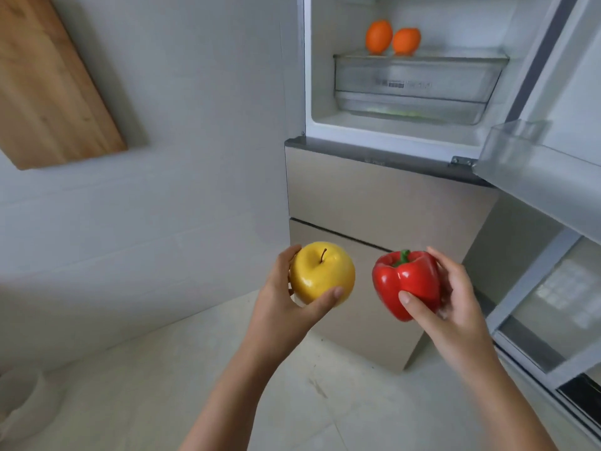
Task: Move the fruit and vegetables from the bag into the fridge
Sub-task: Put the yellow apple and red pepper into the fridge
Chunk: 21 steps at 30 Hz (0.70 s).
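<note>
My left hand point(283, 301) grips a yellow apple point(320, 271), stem up, in front of the fridge's lower drawers. Beside it my right hand point(455, 307) holds a red bell pepper point(406, 281) with a green stem. Both are held at about the same height, a small gap between them. Above, the fridge point(325, 118) stands open. Two oranges point(379, 36) point(406, 40) sit side by side on the glass shelf over a clear crisper drawer point(416, 79). The bag is out of view.
The open fridge door point(553, 177) with a clear door bin point(514, 148) juts out at the right. Beige drawer fronts point(383, 196) lie below the open compartment. A wooden board point(48, 83) hangs on the white wall at the left. Pale floor tiles lie below.
</note>
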Motion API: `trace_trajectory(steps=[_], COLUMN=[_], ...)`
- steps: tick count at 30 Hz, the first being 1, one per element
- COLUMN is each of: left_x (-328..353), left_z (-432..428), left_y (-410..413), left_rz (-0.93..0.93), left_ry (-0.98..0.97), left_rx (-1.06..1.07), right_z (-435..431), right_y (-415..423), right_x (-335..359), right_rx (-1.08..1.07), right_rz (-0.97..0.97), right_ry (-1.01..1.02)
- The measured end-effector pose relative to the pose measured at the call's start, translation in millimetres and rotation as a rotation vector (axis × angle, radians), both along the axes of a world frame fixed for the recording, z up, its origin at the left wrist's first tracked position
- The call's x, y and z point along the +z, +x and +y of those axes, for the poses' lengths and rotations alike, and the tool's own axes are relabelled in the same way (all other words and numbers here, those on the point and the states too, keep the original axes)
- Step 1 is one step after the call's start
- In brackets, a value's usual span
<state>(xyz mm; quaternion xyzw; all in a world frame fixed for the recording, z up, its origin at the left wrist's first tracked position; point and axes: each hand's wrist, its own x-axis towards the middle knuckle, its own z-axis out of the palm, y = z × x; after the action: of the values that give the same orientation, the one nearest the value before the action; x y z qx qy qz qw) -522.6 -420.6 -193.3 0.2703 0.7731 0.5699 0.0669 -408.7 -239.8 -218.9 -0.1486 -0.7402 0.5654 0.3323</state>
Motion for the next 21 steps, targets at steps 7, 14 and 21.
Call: trace_trajectory(steps=[7,14,21], left_x=[-4.1,-17.2,1.5], left_z=[45.8,98.1,159.2], left_y=[-62.1,-138.7,-249.6], left_rz=[-0.016,0.018,0.078], left_ry=[-0.003,-0.009,0.032], left_rx=[-0.044,-0.125,-0.268], right_z=[41.8,76.3,121.6], right_y=[-56.1,-111.1,-203.8], right_x=[-0.2,-3.5,19.2], right_rx=[-0.075,-0.15,-0.279], right_rz=[0.002,-0.044,0.035], right_ry=[-0.043,-0.023,0.01])
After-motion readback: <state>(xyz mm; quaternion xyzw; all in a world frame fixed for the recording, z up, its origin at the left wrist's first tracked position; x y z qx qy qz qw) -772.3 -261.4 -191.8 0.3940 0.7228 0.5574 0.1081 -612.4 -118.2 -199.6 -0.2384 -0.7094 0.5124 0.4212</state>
